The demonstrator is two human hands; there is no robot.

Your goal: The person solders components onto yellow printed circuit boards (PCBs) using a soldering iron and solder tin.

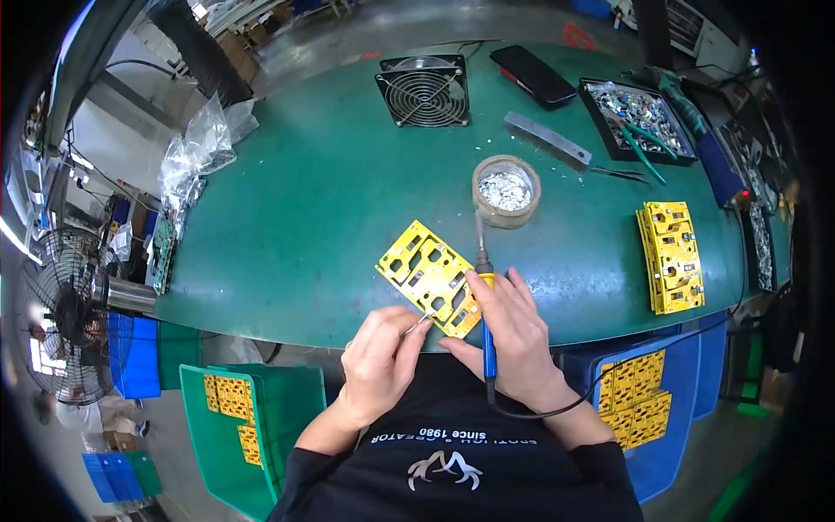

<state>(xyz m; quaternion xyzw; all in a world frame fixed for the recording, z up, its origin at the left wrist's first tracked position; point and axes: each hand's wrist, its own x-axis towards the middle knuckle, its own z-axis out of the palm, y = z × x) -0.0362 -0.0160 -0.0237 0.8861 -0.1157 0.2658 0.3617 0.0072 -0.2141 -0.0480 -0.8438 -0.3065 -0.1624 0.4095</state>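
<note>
A yellow circuit board panel [424,271] with several dark cutouts lies tilted on the green table in front of me. My left hand [380,355] pinches thin metal tweezers [417,324], whose tip reaches the panel's near left edge. In my right hand [513,335] is a soldering iron [489,344] with a blue and yellow handle. Its metal tip points away from me, up beside the tape roll. The right fingers rest by the panel's right corner. Beyond the iron stands a brown tape roll [481,193] with small silvery pieces inside.
A stack of yellow panels [670,258] stands at the right. Farther back are a fan [426,94], a phone [533,75], a metal bar [548,139] and a black parts tray [604,143] with green-handled pliers [644,150]. Green [202,435] and blue [665,452] bins below hold panels.
</note>
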